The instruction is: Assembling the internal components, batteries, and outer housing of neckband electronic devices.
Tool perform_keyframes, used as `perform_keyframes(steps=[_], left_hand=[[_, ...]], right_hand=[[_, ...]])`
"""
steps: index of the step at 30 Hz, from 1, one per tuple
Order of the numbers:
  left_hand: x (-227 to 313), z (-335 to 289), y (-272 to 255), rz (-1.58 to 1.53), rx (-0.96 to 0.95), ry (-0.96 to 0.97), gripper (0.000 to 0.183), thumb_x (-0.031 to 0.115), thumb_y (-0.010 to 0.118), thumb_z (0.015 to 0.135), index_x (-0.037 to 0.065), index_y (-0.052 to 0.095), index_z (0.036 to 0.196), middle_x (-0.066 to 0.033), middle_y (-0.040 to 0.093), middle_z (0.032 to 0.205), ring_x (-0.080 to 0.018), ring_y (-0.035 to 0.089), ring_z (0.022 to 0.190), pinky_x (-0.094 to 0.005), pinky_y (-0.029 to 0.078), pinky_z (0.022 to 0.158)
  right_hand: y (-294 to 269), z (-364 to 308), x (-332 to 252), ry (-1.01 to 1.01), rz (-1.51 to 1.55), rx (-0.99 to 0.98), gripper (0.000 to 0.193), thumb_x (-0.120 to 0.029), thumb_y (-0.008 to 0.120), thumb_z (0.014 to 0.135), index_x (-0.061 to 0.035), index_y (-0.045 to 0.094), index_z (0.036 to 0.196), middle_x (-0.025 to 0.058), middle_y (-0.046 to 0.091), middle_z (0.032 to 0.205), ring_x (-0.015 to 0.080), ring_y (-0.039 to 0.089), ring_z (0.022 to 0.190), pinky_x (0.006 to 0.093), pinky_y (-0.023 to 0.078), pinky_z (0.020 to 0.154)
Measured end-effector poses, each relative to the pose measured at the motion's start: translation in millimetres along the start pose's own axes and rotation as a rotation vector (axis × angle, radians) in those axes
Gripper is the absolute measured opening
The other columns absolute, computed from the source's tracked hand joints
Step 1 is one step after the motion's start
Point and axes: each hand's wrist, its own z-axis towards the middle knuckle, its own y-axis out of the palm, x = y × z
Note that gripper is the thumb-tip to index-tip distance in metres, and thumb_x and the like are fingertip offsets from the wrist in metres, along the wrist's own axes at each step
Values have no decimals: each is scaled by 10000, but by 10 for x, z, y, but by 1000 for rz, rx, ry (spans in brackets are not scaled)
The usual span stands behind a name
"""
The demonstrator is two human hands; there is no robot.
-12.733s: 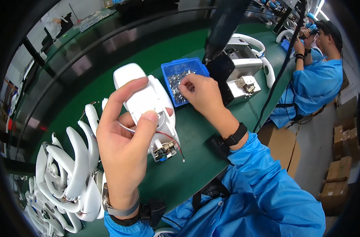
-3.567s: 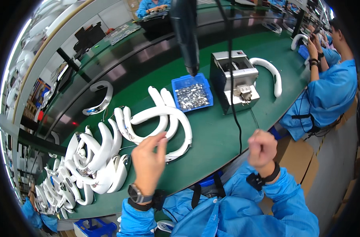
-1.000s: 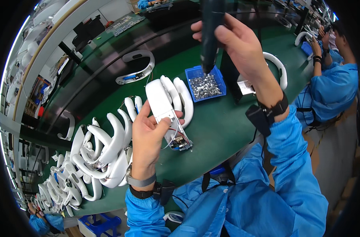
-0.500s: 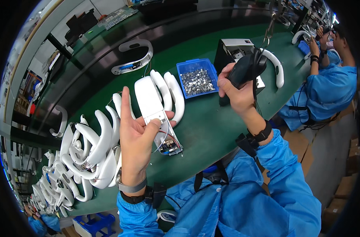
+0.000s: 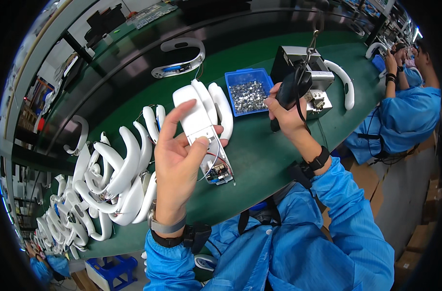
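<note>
My left hand (image 5: 175,157) grips a white curved plastic housing (image 5: 194,114) with its thumb on one side and fingers behind; the index finger is lifted and bent. The housing's near end lies uncovered, showing a circuit board (image 5: 218,173) with blue parts and loose red and white wires. My right hand (image 5: 289,116) is wrapped round a black electric screwdriver (image 5: 294,89) that hangs from a metal hook (image 5: 314,39). Its dark tip points down over the bench, apart from the housing. Between the hands, farther back, sits a blue bin (image 5: 228,80) of small metal pieces (image 5: 250,97).
A silver-and-black machine (image 5: 281,63) stands behind my right hand, with a white curved housing (image 5: 344,82) beside it. Many white housings (image 5: 121,165) are heaped at the left on the green bench (image 5: 259,155). Another open housing (image 5: 182,68) lies farther back. A co-worker (image 5: 400,116) sits at the right.
The housing and my left hand have shifted slightly right in the picture, and the index finger has bent from straight. The screwdriver in my right hand has moved slightly left and down.
</note>
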Motion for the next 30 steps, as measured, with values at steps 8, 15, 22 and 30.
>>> perform_keyframes(steps=[8,15,22,30], left_hand=[[-7,-69,-64,83,-55,-32,264,-30,448,995,-58,684,1110,-137,567,1313,-221,695,994,-288,549,882],[60,-132,-26,36,-54,-73,264,-21,574,943,-14,672,1188,-76,595,1184,-148,596,1089,-288,482,934],[-64,-111,-130,-26,-88,-18,230,6,667,917,-28,669,1144,-56,626,1122,-123,612,999,-268,493,878],[-137,-94,-107,76,0,35,74,-23,696,871,6,647,919,-28,615,993,-93,603,890,-230,481,785]], right_hand=[[577,118,-1306,-256,217,-233,578,-378,639,962,29,445,1324,85,575,802,131,568,584,279,512,556],[1152,119,-1762,-419,342,-382,592,-328,670,964,47,425,1351,129,641,937,176,651,654,329,593,632],[1303,142,-1729,-434,317,-430,596,-340,665,968,45,419,1352,113,636,919,154,635,644,333,604,640],[1364,51,-1849,-329,413,-459,536,-223,737,926,49,477,1309,86,653,906,105,632,665,246,533,621]])
